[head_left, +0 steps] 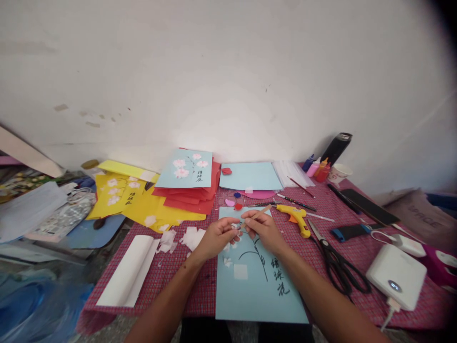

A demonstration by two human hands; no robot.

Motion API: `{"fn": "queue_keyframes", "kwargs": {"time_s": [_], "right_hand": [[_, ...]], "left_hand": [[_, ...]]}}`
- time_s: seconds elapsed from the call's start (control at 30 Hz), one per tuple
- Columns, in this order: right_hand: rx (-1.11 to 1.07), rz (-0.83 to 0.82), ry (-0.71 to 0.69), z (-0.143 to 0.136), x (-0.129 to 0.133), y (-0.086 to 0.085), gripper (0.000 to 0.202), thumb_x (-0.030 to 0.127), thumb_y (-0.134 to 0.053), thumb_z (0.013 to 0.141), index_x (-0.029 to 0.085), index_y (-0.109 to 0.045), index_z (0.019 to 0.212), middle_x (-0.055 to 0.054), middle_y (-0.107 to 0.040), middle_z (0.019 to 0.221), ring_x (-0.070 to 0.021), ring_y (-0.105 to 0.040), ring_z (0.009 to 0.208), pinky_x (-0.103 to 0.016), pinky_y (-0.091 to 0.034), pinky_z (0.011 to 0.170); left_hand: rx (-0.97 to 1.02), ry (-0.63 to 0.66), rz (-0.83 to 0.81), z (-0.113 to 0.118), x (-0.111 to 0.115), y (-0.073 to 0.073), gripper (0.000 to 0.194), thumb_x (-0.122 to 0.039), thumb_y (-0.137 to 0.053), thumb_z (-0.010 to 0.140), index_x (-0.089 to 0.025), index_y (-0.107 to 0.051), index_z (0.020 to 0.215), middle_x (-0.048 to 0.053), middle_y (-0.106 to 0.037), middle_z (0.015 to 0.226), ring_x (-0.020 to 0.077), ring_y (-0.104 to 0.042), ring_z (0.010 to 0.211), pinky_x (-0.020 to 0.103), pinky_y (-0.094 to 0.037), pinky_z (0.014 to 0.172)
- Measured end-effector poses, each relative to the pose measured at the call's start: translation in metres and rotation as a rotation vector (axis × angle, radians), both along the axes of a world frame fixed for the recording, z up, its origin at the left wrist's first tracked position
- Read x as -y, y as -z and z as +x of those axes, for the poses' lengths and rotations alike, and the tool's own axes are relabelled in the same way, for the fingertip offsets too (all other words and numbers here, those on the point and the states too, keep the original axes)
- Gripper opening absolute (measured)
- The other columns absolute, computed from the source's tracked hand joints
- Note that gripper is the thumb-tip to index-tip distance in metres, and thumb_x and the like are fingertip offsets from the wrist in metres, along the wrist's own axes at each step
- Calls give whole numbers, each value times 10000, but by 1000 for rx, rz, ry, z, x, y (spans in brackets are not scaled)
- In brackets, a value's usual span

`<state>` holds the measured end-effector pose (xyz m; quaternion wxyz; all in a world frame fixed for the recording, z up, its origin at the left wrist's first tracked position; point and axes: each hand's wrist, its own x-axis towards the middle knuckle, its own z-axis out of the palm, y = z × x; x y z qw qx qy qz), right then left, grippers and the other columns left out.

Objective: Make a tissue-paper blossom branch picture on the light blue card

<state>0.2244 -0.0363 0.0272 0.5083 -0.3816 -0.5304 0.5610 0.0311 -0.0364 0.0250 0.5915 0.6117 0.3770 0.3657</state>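
My left hand (219,237) and my right hand (263,230) meet fingertip to fingertip above a light blue sheet (246,300). A thin tan stick (262,211) is pinched in my right hand, pointing up and right. Between my left thumb and fingers is a small whitish piece, perhaps paper, mostly hidden. The sheet carries a black painted branch (263,261) and black brush characters (278,276). On it lie a small square of white paper (241,271) and a crumpled white paper blossom (227,261); more white bits are partly covered by my left hand.
Scissors (335,267), a yellow glue gun (293,215) and a white power bank (396,276) lie at right. Torn white paper (193,237) and a folded white sheet (124,271) are at left. Behind stand a flower card (185,169) on red paper and paint bottles (316,169).
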Motion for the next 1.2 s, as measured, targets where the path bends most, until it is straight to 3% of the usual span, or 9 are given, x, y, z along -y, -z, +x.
{"fn": "queue_keyframes", "kwargs": {"time_s": [0.13, 0.33, 0.53, 0.63, 0.8, 1.0, 1.2], "right_hand": [[-57, -28, -64, 2, -1, 2, 240, 362, -691, 805, 173, -640, 942, 16, -607, 672, -98, -501, 467, -231, -379, 449], [92, 13, -10, 0, -1, -2, 279, 386, -660, 838, 166, -580, 686, 18, -582, 610, -92, -499, 454, -223, -370, 440], [-18, 35, -60, 5, -1, 2, 172, 327, -686, 818, 168, -652, 873, 30, -582, 642, -83, -486, 461, -217, -367, 452], [2, 14, -103, 5, -2, 1, 189, 343, -687, 820, 167, -623, 848, 32, -584, 608, -90, -496, 438, -216, -366, 435], [106, 35, -44, 3, -2, 0, 266, 395, -656, 849, 165, -585, 733, 26, -571, 595, -85, -485, 432, -215, -350, 422], [26, 40, -89, 7, -1, 0, 233, 392, -672, 828, 172, -652, 902, 43, -532, 577, -95, -479, 466, -227, -364, 459], [66, 4, -52, 5, -2, -3, 263, 421, -680, 817, 174, -602, 770, 20, -609, 615, -99, -511, 424, -227, -371, 417]], "left_hand": [[32, 23, -6, 0, 1, -3, 427, -386, -638, 844, -157, -566, 1198, 73, -713, 867, 170, -674, 740, 268, -507, 631], [2, 55, 23, 1, 3, -4, 422, -374, -633, 848, -159, -565, 1205, 76, -714, 854, 173, -672, 740, 272, -503, 637], [8, 64, 11, 1, 3, -5, 407, -344, -618, 858, -147, -546, 1207, 86, -713, 869, 165, -662, 718, 275, -499, 630], [12, 83, 12, 1, 3, -5, 416, -339, -617, 861, -148, -538, 1221, 91, -712, 888, 165, -662, 735, 272, -492, 633], [6, 93, 17, 2, 4, -6, 403, -352, -631, 851, -164, -559, 1201, 78, -715, 881, 154, -654, 723, 263, -483, 632], [26, 89, -1, 2, 4, -4, 414, -374, -631, 851, -169, -559, 1204, 79, -715, 877, 150, -651, 713, 266, -484, 632], [1, 90, 22, 1, 4, -4, 411, -360, -615, 866, -156, -549, 1217, 92, -710, 903, 163, -661, 745, 266, -486, 636]]}}
